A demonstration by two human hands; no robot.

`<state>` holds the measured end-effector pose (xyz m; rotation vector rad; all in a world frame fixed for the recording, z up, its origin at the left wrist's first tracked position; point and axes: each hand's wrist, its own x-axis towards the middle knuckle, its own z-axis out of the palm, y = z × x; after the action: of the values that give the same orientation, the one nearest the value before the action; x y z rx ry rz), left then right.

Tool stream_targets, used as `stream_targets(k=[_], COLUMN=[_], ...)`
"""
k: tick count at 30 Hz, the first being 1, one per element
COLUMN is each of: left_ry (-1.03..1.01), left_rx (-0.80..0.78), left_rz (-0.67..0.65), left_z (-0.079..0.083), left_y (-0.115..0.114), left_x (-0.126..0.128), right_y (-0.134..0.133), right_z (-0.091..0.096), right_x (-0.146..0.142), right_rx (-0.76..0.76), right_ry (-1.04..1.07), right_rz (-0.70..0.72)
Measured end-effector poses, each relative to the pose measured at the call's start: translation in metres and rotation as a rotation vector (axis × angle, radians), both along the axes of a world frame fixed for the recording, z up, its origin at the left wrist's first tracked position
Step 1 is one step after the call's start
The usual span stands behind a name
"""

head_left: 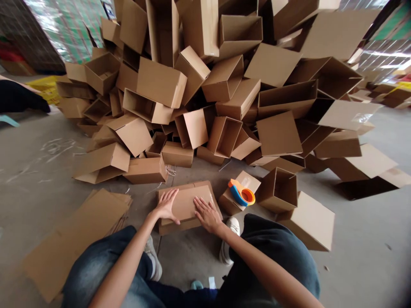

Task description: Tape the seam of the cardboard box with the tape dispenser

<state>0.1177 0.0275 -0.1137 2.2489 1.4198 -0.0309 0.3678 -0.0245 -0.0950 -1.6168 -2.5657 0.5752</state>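
A brown cardboard box (188,194) lies on the concrete floor right in front of my knees, its flaps folded down on top. My left hand (166,206) lies flat on the left flap with fingers stretched out. My right hand (207,214) rests flat on the right flap, fingers spread, holding nothing. An orange and blue tape dispenser (241,193) sits on a small box (231,201) just right of my right hand.
A tall heap of open cardboard boxes (205,85) fills the space ahead. Flattened cardboard sheets (77,239) lie on the floor at my left. Two more boxes (305,218) stand at my right. A person's dark sleeve (19,96) shows at the far left.
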Motion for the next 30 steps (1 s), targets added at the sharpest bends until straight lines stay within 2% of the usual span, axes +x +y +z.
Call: stream_targets(k=[4, 8, 11, 14, 17, 19, 21, 23, 26, 30], left_ry=[-0.008, -0.032, -0.070, -0.218, -0.479, -0.598, -0.591, -0.497, -0.405, -0.308], left_rx=[-0.007, -0.005, -0.005, -0.020, -0.062, -0.024, 0.015, -0.042, -0.249, -0.312], left_rz=[0.001, 0.009, 0.043, 0.164, 0.376, 0.547, 0.726, 0.858, 0.875, 0.825], left_z=[0.001, 0.002, 0.004, 0.008, 0.013, 0.014, 0.012, 0.009, 0.001, 0.000], left_y=[0.000, -0.002, -0.003, 0.001, 0.011, 0.015, 0.014, 0.007, -0.009, -0.025], left_x=[0.000, 0.000, 0.000, -0.003, -0.011, -0.019, -0.027, -0.033, -0.037, -0.032], right_y=[-0.001, -0.002, 0.004, 0.019, 0.033, 0.038, 0.041, 0.041, 0.038, 0.031], right_z=[-0.003, -0.005, -0.008, -0.010, -0.009, -0.007, -0.007, -0.006, -0.008, -0.012], right_x=[0.011, 0.007, 0.009, 0.019, 0.029, 0.031, 0.028, 0.024, 0.017, 0.012], right_rx=[-0.005, -0.067, -0.180, -0.286, -0.401, -0.440, -0.433, -0.408, -0.429, -0.465], right_ry=[-0.031, 0.041, 0.127, 0.242, 0.382, 0.427, 0.404, 0.361, 0.314, 0.234], right_rz=[-0.132, -0.223, -0.414, -0.615, -0.623, -0.630, -0.667, -0.693, -0.620, -0.510])
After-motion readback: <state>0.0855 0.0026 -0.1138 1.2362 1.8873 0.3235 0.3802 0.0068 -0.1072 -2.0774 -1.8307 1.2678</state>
